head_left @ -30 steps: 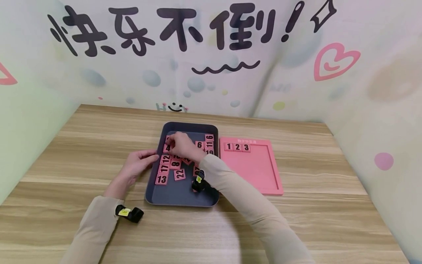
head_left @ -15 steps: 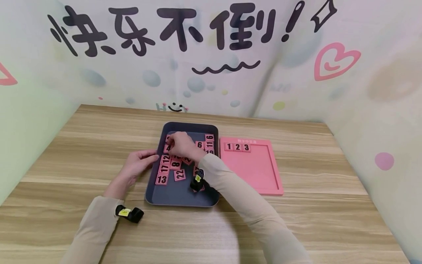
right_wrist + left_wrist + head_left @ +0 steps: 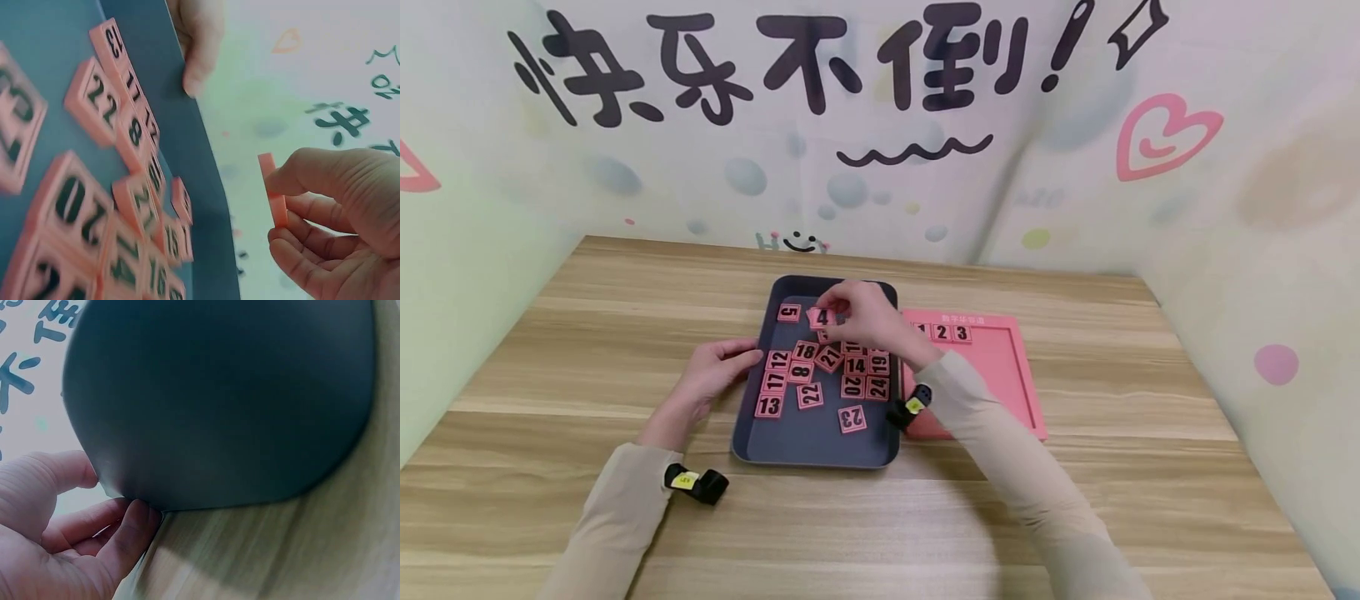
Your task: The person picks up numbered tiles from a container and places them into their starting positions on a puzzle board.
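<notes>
My right hand (image 3: 868, 317) pinches a pink number tile (image 3: 822, 317) marked 4 between thumb and fingers, over the far part of the dark blue tray (image 3: 805, 442). In the right wrist view the held tile (image 3: 272, 190) shows edge-on, beyond the tray wall. My left hand (image 3: 718, 375) is at the tray's left rim, its thumb and fingers pinching the edge in the left wrist view. Several more pink tiles lie in the tray, among them the 5 tile (image 3: 788, 312), the 22 tile (image 3: 809, 395) and the 23 tile (image 3: 852, 418). My right hand hides some of them.
Right of the tray lies a pink frame board (image 3: 992, 375) with tiles 1, 2 and 3 along its top row; my right forearm partly covers it. The wooden table (image 3: 625, 308) ends at a printed wall cloth (image 3: 880, 200).
My right hand has lifted the 4 tile from the tray's left side and moved right with it, uncovering tiles such as 5, 14 and 20. My left hand stays at the rim.
</notes>
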Motion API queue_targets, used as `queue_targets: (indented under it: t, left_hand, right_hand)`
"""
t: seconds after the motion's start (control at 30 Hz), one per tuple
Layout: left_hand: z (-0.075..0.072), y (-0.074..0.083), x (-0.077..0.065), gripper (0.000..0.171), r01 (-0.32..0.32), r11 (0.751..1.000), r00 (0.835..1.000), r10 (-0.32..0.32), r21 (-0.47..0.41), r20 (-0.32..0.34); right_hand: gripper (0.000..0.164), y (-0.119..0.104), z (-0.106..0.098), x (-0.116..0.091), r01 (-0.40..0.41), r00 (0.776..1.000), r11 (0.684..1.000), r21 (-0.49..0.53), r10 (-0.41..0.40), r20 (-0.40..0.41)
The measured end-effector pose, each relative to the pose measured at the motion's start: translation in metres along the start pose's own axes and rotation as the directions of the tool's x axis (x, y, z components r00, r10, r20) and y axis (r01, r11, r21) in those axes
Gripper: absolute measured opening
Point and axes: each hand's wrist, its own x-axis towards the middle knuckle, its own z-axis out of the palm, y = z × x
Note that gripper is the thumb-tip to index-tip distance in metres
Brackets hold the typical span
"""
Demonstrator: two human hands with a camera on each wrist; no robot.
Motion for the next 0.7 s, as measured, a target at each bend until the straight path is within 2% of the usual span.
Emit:
queue_targets:
  t: [0.13,0.5,0.7]
  left_hand:
    - [0.001,-0.001,0.001,0.045,0.002,1.000,1.000,-0.002,-0.002,0.004]
    - [0.000,0.000,-0.001,0.046,0.009,1.000,1.000,-0.009,0.018,0.001]
    - [0.001,0.001,0.000,0.048,0.021,1.000,1.000,-0.021,0.018,0.002]
  right_hand:
    - [0.027,0.018,-0.017,-0.021,0.040,0.997,0.999,0.037,-0.038,-0.066]
    - [0.030,0.070,-0.050,-0.067,-0.025,0.979,0.997,0.077,0.040,-0.200]
    - [0.032,0.098,-0.067,-0.090,-0.087,0.969,0.992,0.087,0.104,-0.223]
